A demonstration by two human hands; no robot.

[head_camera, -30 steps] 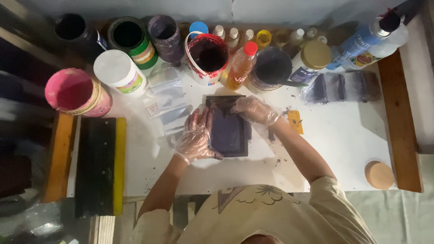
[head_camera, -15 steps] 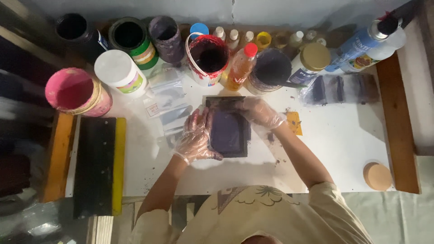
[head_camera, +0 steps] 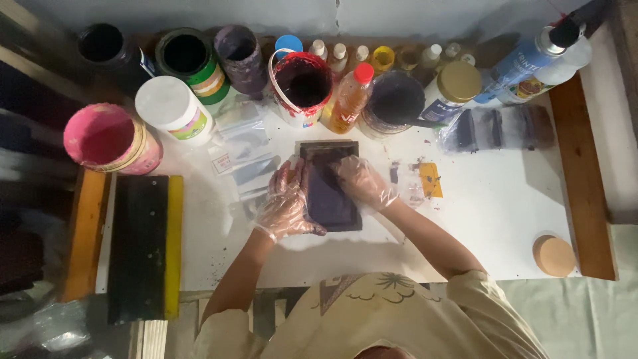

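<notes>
White table (head_camera: 505,219): both gloved hands (head_camera: 287,203) on dark slab (head_camera: 330,193).

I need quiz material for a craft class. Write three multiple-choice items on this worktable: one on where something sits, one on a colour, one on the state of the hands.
1. Where does the round cork-coloured disc lie?
A. at the table's near right corner
B. inside the red-stained bucket
C. on the dark slab

2. What colour is the cap of the slim orange bottle?
A. green
B. red
C. white

3. How are the left hand and right hand placed?
A. both lifted off the table
B. one holds a bottle
C. both, in clear gloves, rest on the dark rectangular slab

Answers: 1 A, the disc sits alone by the wooden edge strip at the near right. 2 B, a red cap tops the bottle beside the bucket. 3 C, a gloved hand lies on each side of the slab.
</notes>
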